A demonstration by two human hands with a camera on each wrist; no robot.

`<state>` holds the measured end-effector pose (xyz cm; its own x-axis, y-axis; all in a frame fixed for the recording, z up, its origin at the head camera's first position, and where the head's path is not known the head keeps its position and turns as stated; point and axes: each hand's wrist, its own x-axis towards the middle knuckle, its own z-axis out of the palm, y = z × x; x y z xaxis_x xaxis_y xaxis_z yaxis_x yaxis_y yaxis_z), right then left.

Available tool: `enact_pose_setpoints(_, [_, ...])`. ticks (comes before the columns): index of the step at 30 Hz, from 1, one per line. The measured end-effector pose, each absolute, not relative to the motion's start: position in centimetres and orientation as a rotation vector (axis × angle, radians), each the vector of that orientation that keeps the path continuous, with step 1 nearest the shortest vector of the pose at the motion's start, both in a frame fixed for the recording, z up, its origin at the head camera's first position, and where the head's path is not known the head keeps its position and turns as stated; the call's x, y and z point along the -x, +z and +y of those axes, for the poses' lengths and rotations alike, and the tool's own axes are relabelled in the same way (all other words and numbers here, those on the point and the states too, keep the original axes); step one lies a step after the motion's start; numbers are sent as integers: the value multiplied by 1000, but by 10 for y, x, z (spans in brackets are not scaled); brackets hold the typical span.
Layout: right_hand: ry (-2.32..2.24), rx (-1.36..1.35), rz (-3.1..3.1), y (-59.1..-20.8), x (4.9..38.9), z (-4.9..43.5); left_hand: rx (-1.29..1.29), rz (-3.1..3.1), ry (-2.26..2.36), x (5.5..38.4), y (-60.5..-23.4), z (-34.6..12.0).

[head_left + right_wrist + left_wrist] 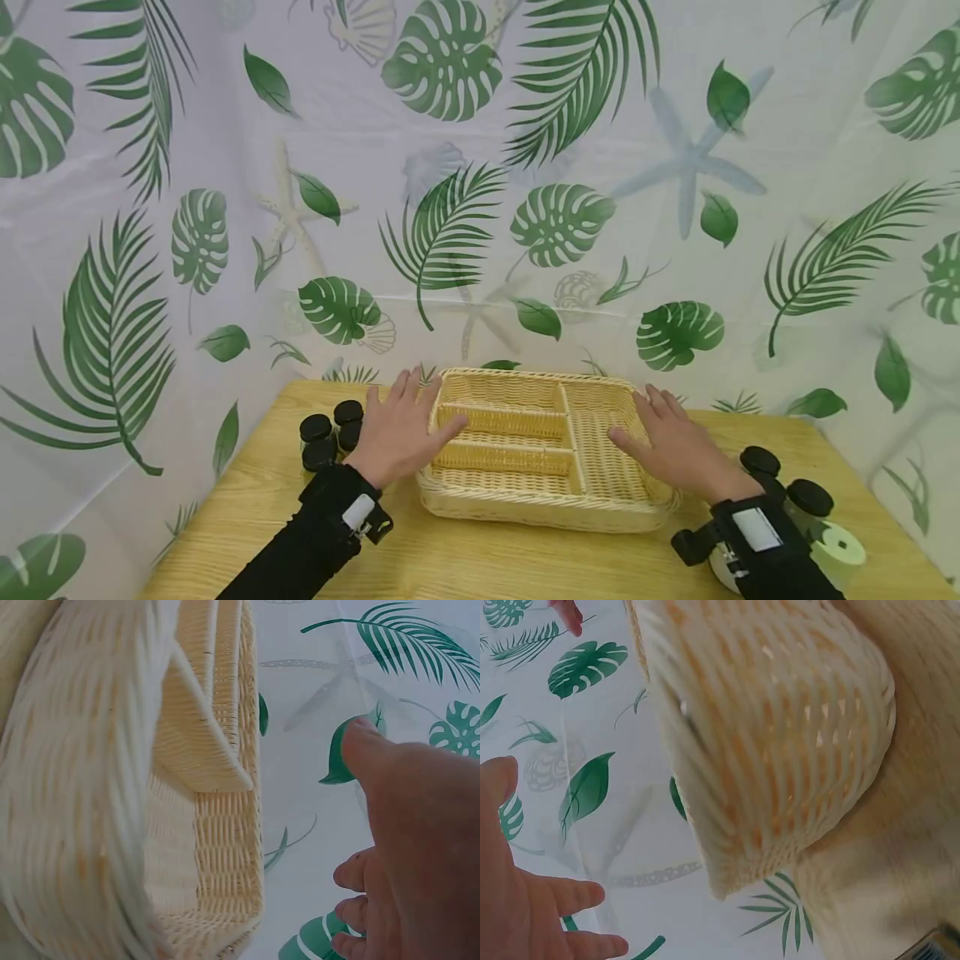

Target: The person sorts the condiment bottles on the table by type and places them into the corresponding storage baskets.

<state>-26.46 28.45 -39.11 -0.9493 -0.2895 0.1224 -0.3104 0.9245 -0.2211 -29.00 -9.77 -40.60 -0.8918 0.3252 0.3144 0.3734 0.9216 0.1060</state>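
Leaf-print curtain (675,167) all round, light wood bench (480,558) in front of it. My landmark is the wicker basket (543,450), a divided tray sitting mid-bench, back edge close to the curtain.

Left hand (401,429) is at the basket's left rim, fingers spread flat, thumb lying over the rim toward the nearest compartment. Right hand (675,450) is at the basket's right end, fingers also spread and straight, thumb pointing in over the long right-hand compartment. Neither grip is curled round the rim. From the left wrist view the hand looks just off the basket wall; I can't tell whether the palm actually touches.

Dark-capped jars (330,433) sit just left of the basket, behind my left hand. More jars (787,487) and a pale green roll (840,550) are right of the basket, beside my right wrist.

My read: the step is taking hold of the basket with both hands. To do it well:
- thumbs inside the rim, fingers under the outer wall, both ends symmetric
- squeeze gently; I judge the weave light and a bit flexible, so it'd bow if pinched hard
- keep it level
- watch both wrists: jars are close enough to get knocked on either side of the basket
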Motion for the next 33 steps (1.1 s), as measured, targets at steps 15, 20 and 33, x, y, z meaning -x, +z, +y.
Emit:
enact_pose_setpoints(15, [246,-205,-3142,-431,257,285,453,-2896,-469,285,-448,-77])
enact_pose_setpoints(20, [216,-146,-3096,-440,258,282,384,-2935,-591,286,-458,-77])
enact_pose_setpoints(33, [261,-51,-2929,-454,268,276,287,-2966,-818,290,-464,-78])
